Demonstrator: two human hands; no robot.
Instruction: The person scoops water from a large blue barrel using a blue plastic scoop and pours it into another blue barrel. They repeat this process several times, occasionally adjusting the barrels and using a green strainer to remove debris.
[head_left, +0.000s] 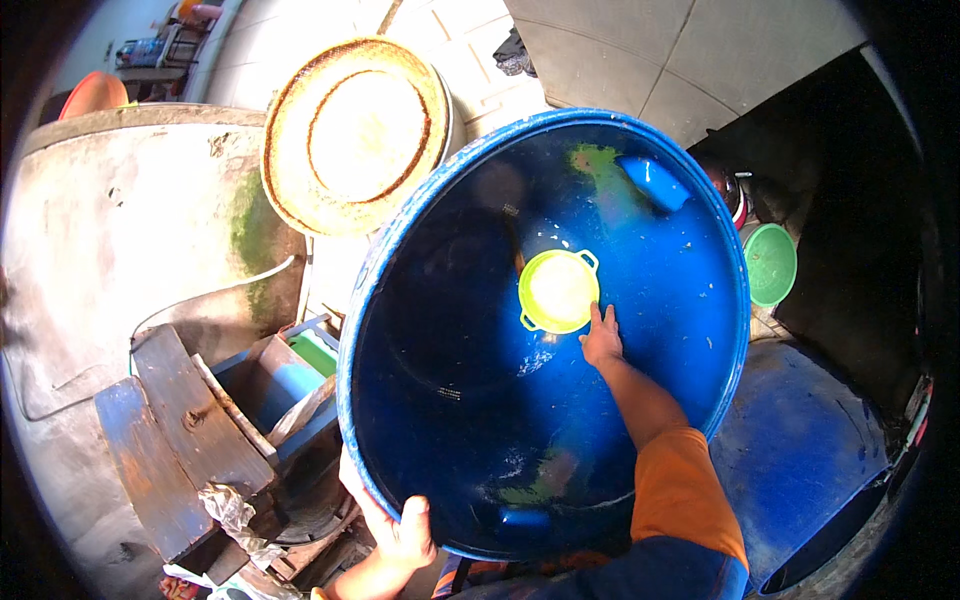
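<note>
A large blue plastic drum with its open mouth towards me fills the middle of the head view. My left hand grips its rim at the lower left, the thumb over the inner edge. Inside the drum my right hand reaches in with fingers spread, at the lower right edge of a yellow-green plastic basin with two handles. Whether the fingers hold the basin or only touch it, I cannot tell. Glare hides the basin's inside. A little water seems to lie in the drum.
Left of the drum stand wooden planks and a blue box beside a concrete wall. A rusty-rimmed round lid lies at the upper left. To the right are a green basin and another blue plastic container.
</note>
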